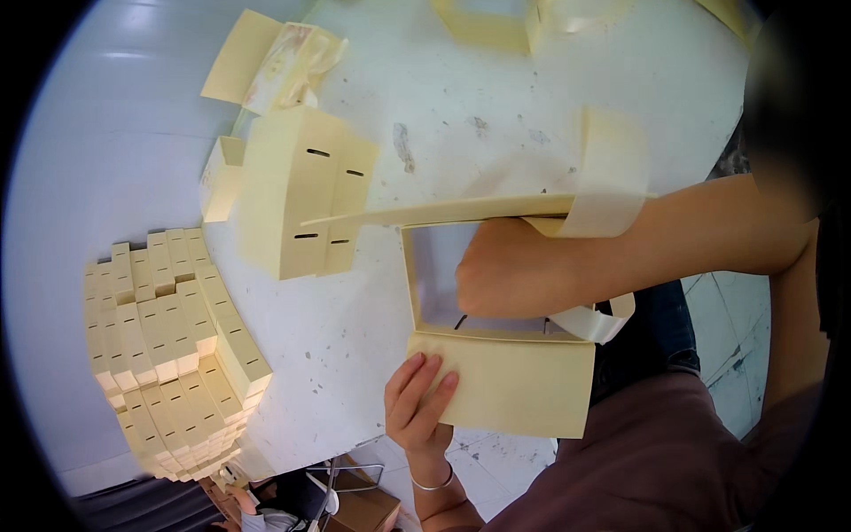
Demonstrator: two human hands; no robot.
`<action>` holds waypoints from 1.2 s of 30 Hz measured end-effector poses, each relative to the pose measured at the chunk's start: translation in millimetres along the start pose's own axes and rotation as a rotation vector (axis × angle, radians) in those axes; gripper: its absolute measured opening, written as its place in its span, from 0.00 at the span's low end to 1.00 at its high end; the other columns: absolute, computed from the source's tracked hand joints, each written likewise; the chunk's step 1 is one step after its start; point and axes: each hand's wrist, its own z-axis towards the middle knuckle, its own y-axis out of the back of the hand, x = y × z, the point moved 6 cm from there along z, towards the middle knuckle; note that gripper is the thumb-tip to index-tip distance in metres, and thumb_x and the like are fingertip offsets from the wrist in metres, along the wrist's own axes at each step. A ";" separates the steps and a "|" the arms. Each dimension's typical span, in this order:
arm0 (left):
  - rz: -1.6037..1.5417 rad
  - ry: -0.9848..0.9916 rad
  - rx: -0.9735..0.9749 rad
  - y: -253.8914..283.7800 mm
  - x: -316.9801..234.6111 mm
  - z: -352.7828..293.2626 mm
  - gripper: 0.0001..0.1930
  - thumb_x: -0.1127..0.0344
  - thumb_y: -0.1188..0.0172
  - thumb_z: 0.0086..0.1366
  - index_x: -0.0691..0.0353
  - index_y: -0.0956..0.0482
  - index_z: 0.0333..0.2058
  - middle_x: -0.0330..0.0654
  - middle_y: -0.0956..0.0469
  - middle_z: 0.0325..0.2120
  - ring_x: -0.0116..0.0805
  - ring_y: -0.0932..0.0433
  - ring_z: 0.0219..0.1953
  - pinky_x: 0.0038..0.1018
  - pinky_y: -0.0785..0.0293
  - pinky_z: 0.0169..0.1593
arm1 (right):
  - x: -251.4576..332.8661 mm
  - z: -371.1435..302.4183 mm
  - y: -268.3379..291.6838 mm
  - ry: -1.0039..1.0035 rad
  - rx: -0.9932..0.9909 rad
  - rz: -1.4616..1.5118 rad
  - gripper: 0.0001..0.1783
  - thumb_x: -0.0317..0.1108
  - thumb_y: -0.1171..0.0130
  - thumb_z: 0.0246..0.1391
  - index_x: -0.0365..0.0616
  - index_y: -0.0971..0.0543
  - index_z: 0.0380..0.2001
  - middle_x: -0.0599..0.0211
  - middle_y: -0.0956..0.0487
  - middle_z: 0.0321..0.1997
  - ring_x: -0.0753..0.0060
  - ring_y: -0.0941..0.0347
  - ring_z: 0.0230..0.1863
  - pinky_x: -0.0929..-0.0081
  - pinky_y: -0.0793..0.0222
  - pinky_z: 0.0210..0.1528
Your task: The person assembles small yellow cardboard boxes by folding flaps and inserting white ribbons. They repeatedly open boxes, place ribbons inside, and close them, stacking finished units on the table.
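An open cream cardboard box (409,275) is in front of me, its pale interior showing. Its lower panel (523,390) extends toward me, and my left hand (417,403) grips that panel's left edge, fingertips on top and thumb hidden. My right hand (510,266) reaches down inside the box, knuckles bent. The fingers are out of sight beneath it, so whether they hold anything does not show. A broad translucent white ribbon (607,191) crosses by my right wrist. Another looped white end (612,324) hangs at the box's right side. A raised lid (443,211) stands edge-on behind.
Two slotted cream boxes (297,195) stand beyond the open box, with a smaller box (222,177) beside them. An opened box (279,66) lies at the far left. Many similar boxes form a stack (168,337) on the left. A person's arm (239,496) shows beyond the table edge.
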 end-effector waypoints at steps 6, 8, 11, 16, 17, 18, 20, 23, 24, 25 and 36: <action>0.010 0.013 -0.022 -0.2 3.6 -0.4 0.09 0.71 0.39 0.44 0.59 0.19 0.28 0.45 0.22 0.35 0.46 0.25 0.41 0.32 0.26 0.43 | -1.2 4.5 16.3 0.087 -0.156 0.146 0.07 0.27 0.45 0.20 0.38 0.33 0.05 0.56 0.34 0.08 0.63 0.37 0.11 0.68 0.45 0.11; 0.002 0.021 -0.019 -0.1 2.3 1.8 0.09 0.72 0.39 0.44 0.58 0.18 0.28 0.43 0.22 0.35 0.44 0.25 0.41 0.31 0.25 0.44 | 1.3 7.4 16.4 0.122 -0.142 0.195 0.07 0.28 0.45 0.22 0.37 0.32 0.06 0.56 0.34 0.09 0.62 0.36 0.11 0.67 0.44 0.12; -0.006 0.026 0.003 1.4 0.3 8.5 0.08 0.71 0.38 0.45 0.60 0.19 0.28 0.45 0.23 0.36 0.47 0.26 0.41 0.34 0.27 0.45 | 2.9 12.1 15.0 0.132 -0.078 0.240 0.07 0.28 0.45 0.27 0.36 0.30 0.08 0.54 0.32 0.10 0.58 0.34 0.12 0.65 0.42 0.13; -0.088 0.133 -0.715 -7.0 7.7 15.1 0.15 0.66 0.38 0.50 0.64 0.25 0.37 0.49 0.27 0.41 0.49 0.30 0.45 0.38 0.32 0.48 | 0.5 23.0 0.5 0.105 0.059 0.582 0.05 0.28 0.47 0.38 0.37 0.27 0.18 0.53 0.27 0.19 0.50 0.30 0.24 0.61 0.36 0.25; -0.079 0.212 -0.808 -11.5 11.0 4.2 0.17 0.66 0.37 0.50 0.64 0.27 0.39 0.48 0.28 0.42 0.48 0.33 0.48 0.37 0.32 0.48 | -2.2 26.8 -3.5 0.100 0.061 0.613 0.05 0.28 0.47 0.40 0.37 0.26 0.20 0.53 0.26 0.22 0.49 0.29 0.26 0.61 0.35 0.28; -0.047 0.358 -0.668 -16.3 18.3 -16.4 0.20 0.65 0.36 0.49 0.63 0.28 0.41 0.48 0.30 0.44 0.46 0.37 0.52 0.35 0.33 0.47 | -4.3 27.7 -9.8 0.109 0.097 0.633 0.05 0.29 0.47 0.41 0.38 0.26 0.22 0.53 0.26 0.23 0.49 0.29 0.28 0.61 0.35 0.30; 0.081 0.547 -0.220 -36.7 21.8 -28.1 0.15 0.66 0.37 0.50 0.65 0.28 0.36 0.45 0.28 0.39 0.39 0.33 0.46 0.29 0.33 0.40 | -2.4 29.9 -9.6 0.088 0.186 0.635 0.06 0.30 0.48 0.44 0.39 0.25 0.25 0.54 0.25 0.25 0.50 0.29 0.32 0.61 0.36 0.35; -0.538 0.768 -0.369 -54.1 19.8 -13.6 0.11 0.69 0.39 0.50 0.66 0.27 0.32 0.46 0.26 0.31 0.37 0.28 0.33 0.28 0.33 0.35 | 3.1 34.5 -11.5 0.122 0.166 0.664 0.05 0.29 0.48 0.45 0.39 0.25 0.25 0.54 0.25 0.26 0.51 0.29 0.32 0.62 0.36 0.36; -0.449 0.715 -0.349 -52.5 19.0 -10.0 0.11 0.69 0.40 0.49 0.66 0.27 0.32 0.46 0.26 0.29 0.37 0.28 0.31 0.28 0.33 0.34 | 4.1 34.1 -11.8 0.125 0.157 0.674 0.05 0.29 0.48 0.46 0.40 0.25 0.26 0.54 0.25 0.26 0.51 0.29 0.32 0.62 0.36 0.36; -0.361 0.657 -0.325 -50.5 20.0 -5.6 0.10 0.70 0.40 0.49 0.66 0.26 0.31 0.47 0.26 0.27 0.38 0.28 0.28 0.28 0.33 0.33 | 3.0 32.9 -9.7 0.123 0.142 0.682 0.05 0.29 0.48 0.46 0.40 0.25 0.27 0.55 0.25 0.26 0.51 0.29 0.32 0.62 0.36 0.36; 0.258 0.825 -0.455 52.0 44.0 -133.0 0.05 0.72 0.40 0.54 0.66 0.27 0.27 0.44 0.26 0.26 0.36 0.29 0.29 0.27 0.34 0.38 | -1.7 -10.3 59.4 0.068 -0.088 -0.133 0.08 0.25 0.46 0.39 0.38 0.26 0.28 0.51 0.25 0.26 0.54 0.27 0.32 0.67 0.32 0.33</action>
